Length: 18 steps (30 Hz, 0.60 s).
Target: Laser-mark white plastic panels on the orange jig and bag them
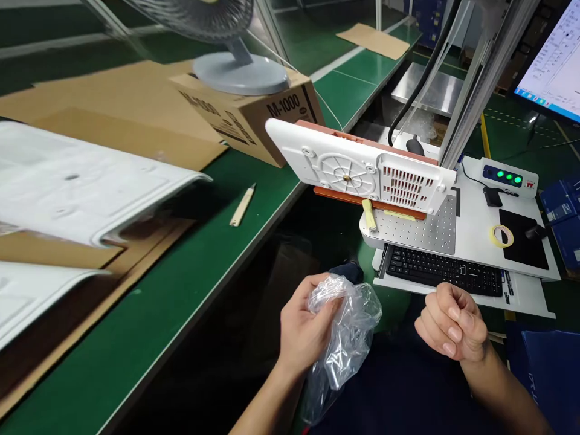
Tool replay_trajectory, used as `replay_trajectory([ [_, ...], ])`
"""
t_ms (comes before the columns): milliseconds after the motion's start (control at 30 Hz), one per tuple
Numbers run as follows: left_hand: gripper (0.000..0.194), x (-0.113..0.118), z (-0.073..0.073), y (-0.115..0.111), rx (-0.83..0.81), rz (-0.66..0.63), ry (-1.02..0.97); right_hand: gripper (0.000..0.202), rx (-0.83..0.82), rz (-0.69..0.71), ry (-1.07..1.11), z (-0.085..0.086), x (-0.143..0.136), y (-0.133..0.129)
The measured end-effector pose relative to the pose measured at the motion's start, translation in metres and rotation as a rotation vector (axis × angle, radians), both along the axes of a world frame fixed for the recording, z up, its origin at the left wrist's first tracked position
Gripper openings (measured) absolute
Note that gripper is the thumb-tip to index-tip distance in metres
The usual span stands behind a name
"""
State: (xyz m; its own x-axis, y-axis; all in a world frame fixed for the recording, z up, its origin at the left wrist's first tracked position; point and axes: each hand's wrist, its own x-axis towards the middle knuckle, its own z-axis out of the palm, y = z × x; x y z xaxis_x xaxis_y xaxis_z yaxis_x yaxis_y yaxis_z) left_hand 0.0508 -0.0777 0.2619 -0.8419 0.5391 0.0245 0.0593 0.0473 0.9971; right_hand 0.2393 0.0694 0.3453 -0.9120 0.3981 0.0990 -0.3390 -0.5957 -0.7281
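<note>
Crumpled clear plastic film (347, 338) hangs from my left hand (306, 326), whose fingers are wrapped round it. To the right, my right hand (453, 323) is curled in front of my body with thumb and fingertips pressed together; whether anything small is pinched there cannot be made out. Beyond both hands a white plastic panel (326, 163), with a round ribbed pattern and a slotted grille, stands tilted on a reddish-orange support (344, 198) over a perforated metal plate (439, 232). Neither hand touches the panel.
More white panels (90, 175) lie on cardboard at the left of the green bench (176, 326). A cutter (243, 205) lies there too. Behind, a fan (240, 72) stands on a carton (254, 115). A keyboard (444, 272), tape roll (501, 236) and monitor (553, 66) are at the right.
</note>
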Motion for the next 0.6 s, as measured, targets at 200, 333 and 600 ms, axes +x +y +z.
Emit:
replay_trajectory([
  [200, 0.024, 0.0038, -0.0052, 0.0045, -0.009, -0.027, -0.050, 0.047, -0.031, 0.002, 0.048, 0.0048, -0.0034, -0.0029],
  [333, 0.023, 0.0051, -0.0057, 0.0068, -0.018, -0.041, -0.052, 0.045, -0.060, 0.027, 0.094, 0.0025, -0.0039, -0.0019],
  [600, 0.025, 0.0065, -0.0094, 0.0063, -0.029, -0.052, -0.060, 0.047, -0.105, 0.062, 0.136, 0.0017, -0.0014, -0.0029],
])
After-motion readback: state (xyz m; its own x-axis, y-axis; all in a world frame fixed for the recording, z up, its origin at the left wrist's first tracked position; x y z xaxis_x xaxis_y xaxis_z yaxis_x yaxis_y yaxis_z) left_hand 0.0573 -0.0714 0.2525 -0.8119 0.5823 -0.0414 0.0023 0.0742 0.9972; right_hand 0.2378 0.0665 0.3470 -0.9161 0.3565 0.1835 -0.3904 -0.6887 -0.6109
